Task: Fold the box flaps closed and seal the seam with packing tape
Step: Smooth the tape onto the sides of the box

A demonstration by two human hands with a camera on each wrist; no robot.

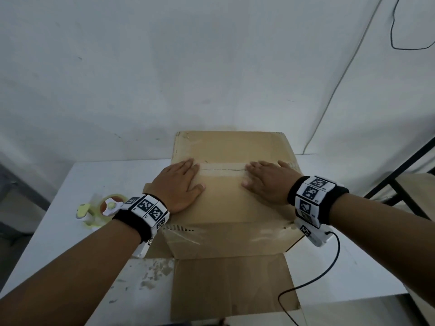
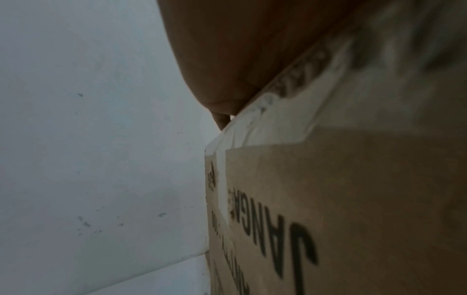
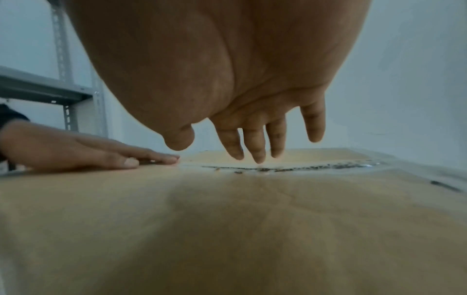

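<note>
A closed cardboard box (image 1: 226,184) sits on a white table (image 1: 94,182), tape (image 1: 222,166) laid along its top seam. The left hand (image 1: 179,187) lies palm down at the seam's 9 o'clock end, fingers straight and together, gripping nothing. The right hand (image 1: 266,182) rests at the 3 o'clock end, fingers straight and slightly spread, tips on the tape, holding nothing. A tape dispenser (image 1: 103,208) at 9 o'clock is partly hidden behind the left wrist. The left wrist view is blurred.
</note>
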